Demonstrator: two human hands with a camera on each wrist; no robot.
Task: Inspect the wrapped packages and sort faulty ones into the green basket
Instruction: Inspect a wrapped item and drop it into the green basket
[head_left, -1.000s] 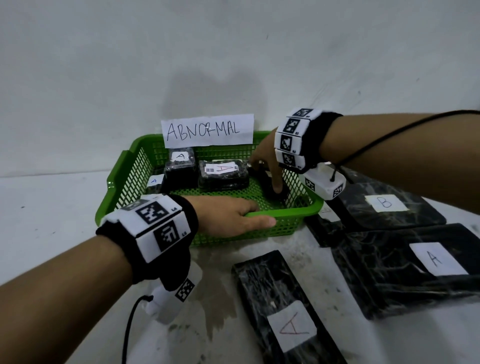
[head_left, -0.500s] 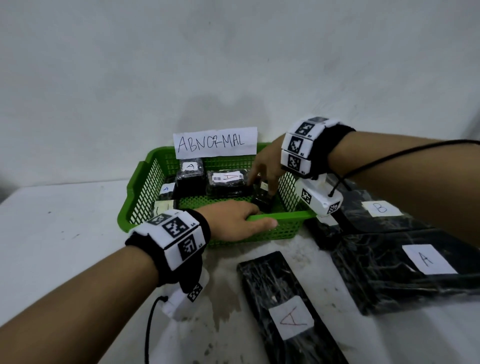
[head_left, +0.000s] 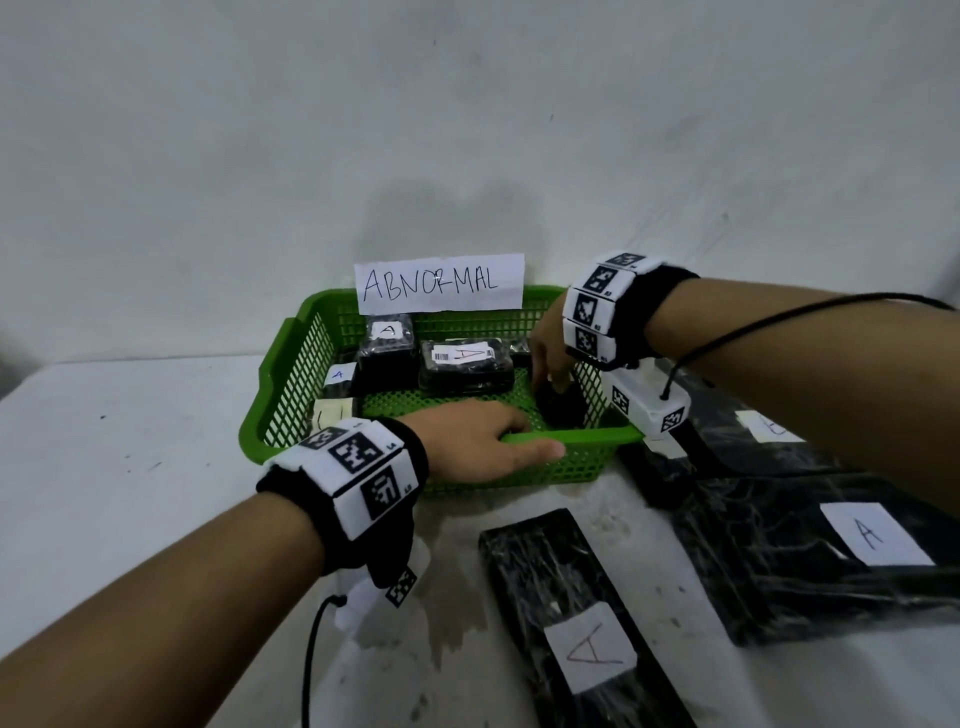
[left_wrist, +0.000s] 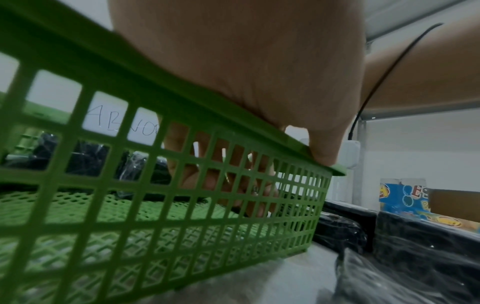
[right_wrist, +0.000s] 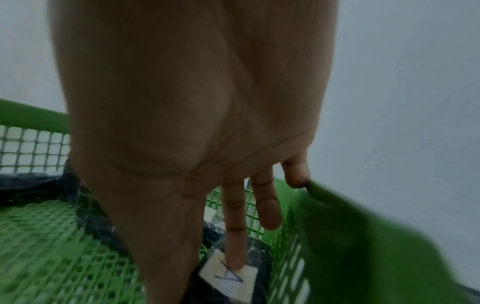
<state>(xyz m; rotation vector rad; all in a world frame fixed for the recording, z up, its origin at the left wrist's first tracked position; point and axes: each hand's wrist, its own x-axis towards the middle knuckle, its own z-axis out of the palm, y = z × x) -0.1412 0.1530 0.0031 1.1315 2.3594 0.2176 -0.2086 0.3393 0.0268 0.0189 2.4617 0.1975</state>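
Note:
The green basket (head_left: 291, 338) with its "ABNORMAL" sign (head_left: 439, 283) stands against the wall. My left hand (head_left: 488, 441) grips its front rim (left_wrist: 182, 98), thumb outside and fingers inside. My right hand (head_left: 548, 358) reaches down into the basket's right corner. There it pinches a small black wrapped package (head_left: 561, 410) between thumb and forefinger. In the right wrist view the forefinger (right_wrist: 233, 236) touches the package's "A" label (right_wrist: 228, 281). The package (right_wrist: 259, 257) sits low by the right wall (right_wrist: 337, 226). Whether it rests on the floor I cannot tell.
Two more black packages (head_left: 387, 353) (head_left: 467, 366) with "A" labels lie at the basket's back, with smaller ones at its left. On the table lie a long package (head_left: 576, 623) in front, a large one (head_left: 831, 551) at the right and another (head_left: 753, 431) behind it.
The head view has drawn back and shifted. My left hand keeps its grip on the rim. My right hand stays at the small package in the basket's right corner.

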